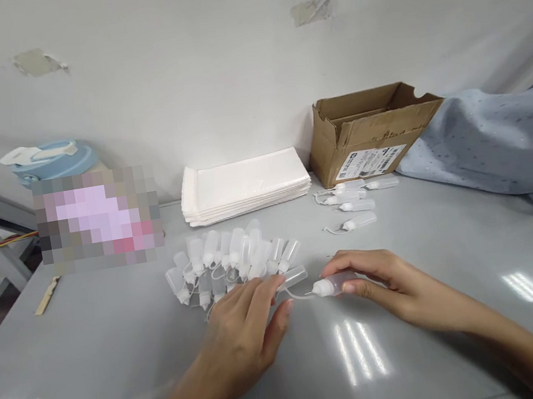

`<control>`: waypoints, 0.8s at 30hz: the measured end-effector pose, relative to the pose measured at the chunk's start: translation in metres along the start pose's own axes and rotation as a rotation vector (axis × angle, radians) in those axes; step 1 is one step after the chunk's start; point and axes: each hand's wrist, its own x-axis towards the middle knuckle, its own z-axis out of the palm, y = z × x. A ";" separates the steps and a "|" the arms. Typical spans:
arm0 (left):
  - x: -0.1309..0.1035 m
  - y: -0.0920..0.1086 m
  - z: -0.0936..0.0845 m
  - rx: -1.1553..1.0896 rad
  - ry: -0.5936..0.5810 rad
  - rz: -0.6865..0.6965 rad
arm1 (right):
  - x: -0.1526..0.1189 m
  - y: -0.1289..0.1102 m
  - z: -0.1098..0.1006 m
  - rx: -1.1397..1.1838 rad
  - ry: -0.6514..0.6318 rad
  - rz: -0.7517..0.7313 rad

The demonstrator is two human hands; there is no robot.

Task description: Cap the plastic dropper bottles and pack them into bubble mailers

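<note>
Between the thumb and fingers of my right hand (380, 279) is a small translucent needle-tip bottle (325, 286), lying nearly level. Its thin metal needle points left, and a strap runs from it toward my other hand. My left hand (248, 320) is palm down with the thumb apart, at the near edge of a pile of similar bottles (238, 248). One loose bottle (295, 277) lies right at its index fingertip; whether they touch I cannot tell. The hand covers part of the pile.
Behind the pile lies a stack of flat white packets (247, 186). An open cardboard box (377, 131) stands at the back right, with several bottles (356, 205) in front. Blue cloth (494, 140) lies right of it. At left are a blue-lidded container (55, 162) and a wooden strip (48, 296).
</note>
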 end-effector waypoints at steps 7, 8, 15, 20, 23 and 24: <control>0.002 0.003 -0.001 -0.002 0.070 0.012 | 0.000 0.001 0.001 -0.006 0.029 -0.007; 0.002 0.003 0.000 -0.004 0.072 0.016 | 0.000 0.001 0.002 -0.004 0.033 -0.009; 0.002 0.006 0.002 -0.059 0.050 0.019 | 0.000 0.000 0.009 -0.017 0.047 -0.046; 0.001 0.006 0.003 -0.033 0.048 0.047 | 0.001 0.001 0.012 -0.038 0.060 -0.069; 0.002 0.006 0.002 -0.017 0.048 0.067 | 0.001 0.001 0.013 -0.033 0.062 -0.069; 0.002 0.006 0.002 -0.013 0.045 0.069 | 0.001 0.001 0.013 -0.028 0.061 -0.065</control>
